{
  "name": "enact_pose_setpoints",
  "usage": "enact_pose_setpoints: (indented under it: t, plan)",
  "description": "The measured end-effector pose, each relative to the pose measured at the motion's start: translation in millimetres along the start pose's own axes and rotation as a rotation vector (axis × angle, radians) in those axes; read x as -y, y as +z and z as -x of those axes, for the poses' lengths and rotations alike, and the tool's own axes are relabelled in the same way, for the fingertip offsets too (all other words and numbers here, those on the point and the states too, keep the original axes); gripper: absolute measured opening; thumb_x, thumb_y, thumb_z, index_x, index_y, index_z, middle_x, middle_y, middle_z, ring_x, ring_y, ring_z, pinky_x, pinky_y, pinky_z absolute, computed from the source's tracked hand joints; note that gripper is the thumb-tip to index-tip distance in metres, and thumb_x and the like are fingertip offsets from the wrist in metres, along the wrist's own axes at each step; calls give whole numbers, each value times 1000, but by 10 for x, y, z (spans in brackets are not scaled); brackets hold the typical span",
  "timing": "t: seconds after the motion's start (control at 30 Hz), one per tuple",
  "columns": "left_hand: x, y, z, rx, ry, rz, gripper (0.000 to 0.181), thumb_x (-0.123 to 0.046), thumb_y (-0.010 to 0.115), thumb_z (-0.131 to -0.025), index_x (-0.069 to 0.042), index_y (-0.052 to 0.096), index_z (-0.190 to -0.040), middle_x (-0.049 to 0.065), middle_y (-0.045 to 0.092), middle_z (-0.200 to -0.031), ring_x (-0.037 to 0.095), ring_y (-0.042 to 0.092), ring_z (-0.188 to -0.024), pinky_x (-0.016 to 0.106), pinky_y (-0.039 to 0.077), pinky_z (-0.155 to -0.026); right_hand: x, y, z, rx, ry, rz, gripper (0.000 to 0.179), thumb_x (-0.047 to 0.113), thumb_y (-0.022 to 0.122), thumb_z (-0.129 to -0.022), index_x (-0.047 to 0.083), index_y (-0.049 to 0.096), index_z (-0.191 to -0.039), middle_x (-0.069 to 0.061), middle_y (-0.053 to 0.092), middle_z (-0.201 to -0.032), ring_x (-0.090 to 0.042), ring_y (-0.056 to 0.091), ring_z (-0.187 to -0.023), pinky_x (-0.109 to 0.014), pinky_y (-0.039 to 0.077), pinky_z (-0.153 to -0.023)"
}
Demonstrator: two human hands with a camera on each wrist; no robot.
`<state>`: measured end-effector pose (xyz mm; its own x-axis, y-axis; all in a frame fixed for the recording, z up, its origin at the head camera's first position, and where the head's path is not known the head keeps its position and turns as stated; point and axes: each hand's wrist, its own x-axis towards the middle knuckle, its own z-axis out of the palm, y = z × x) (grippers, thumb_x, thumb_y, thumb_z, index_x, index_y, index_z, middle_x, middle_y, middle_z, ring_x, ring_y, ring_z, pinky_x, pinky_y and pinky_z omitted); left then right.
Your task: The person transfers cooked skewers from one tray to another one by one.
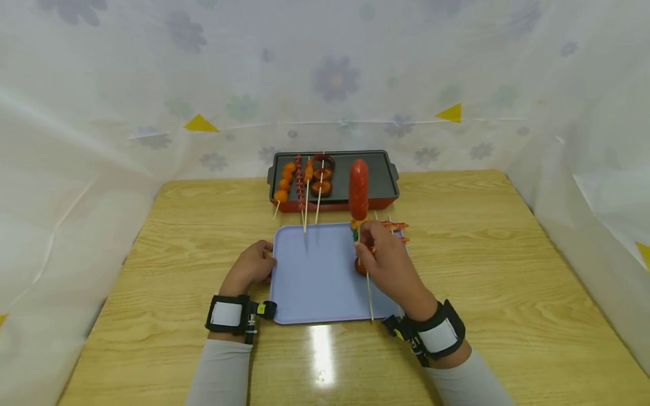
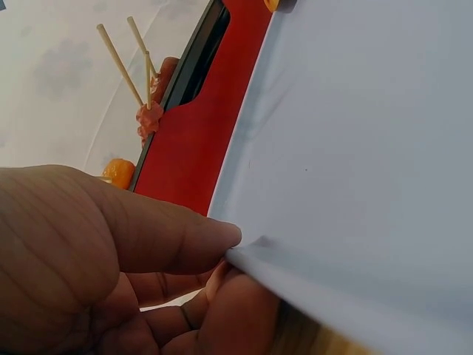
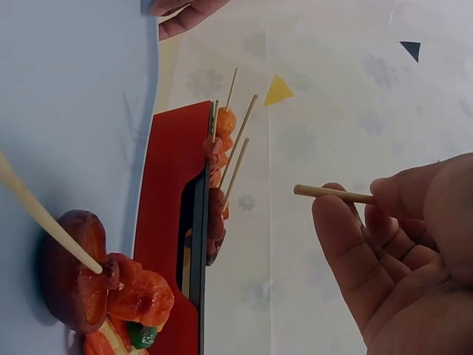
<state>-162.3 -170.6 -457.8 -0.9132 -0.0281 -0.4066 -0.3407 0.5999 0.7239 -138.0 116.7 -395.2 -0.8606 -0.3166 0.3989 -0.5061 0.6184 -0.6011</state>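
Observation:
My right hand point(image 1: 393, 270) pinches the wooden stick point(image 3: 325, 194) of a sausage skewer between thumb and fingers. The red sausage point(image 1: 358, 189) points up and away, overlapping the grill pan in the head view. Under that hand, other skewers lie at the right side of the lilac tray point(image 1: 315, 276), partly hidden by it. Among them the right wrist view shows a brown mushroom-like piece point(image 3: 77, 274) and a glossy orange-red piece point(image 3: 144, 292). At the tray's left edge, my left hand point(image 1: 250, 265) grips the rim, thumb on top and fingers beneath.
Behind the tray stands a red-sided grill pan point(image 1: 378, 177) with a dark top. On its left half lie several skewers, including orange balls point(image 1: 285, 183), a thin red one point(image 1: 299, 183) and brown rounds point(image 1: 322, 180); their sticks overhang the front. A flowered white sheet point(image 1: 335, 101) hangs behind the wooden table point(image 1: 508, 270).

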Motion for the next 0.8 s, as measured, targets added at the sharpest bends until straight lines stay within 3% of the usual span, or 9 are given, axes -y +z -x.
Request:
enact_pose_setpoints:
  t: [0.4,0.8]
  plan:
    - [0,16,2,-1,10,-8,37,-12,50,-90,-4,45,-125,12,55,-86,21,57,-62,29,46,-53,137,-70,66,-8,-25,-26,18,14,60,-90,8,49,-103,-1,54,-78,-10,47,-64,-30,43,-50]
    - [2,-16,9,6,7,11,39,-10,49,-88,-3,45,-126,14,55,-89,22,57,-64,30,49,-54,204,-59,235,20,36,-16,21,13,63,-88,7,51,-103,0,55,-79,-9,47,-63,-27,44,-49]
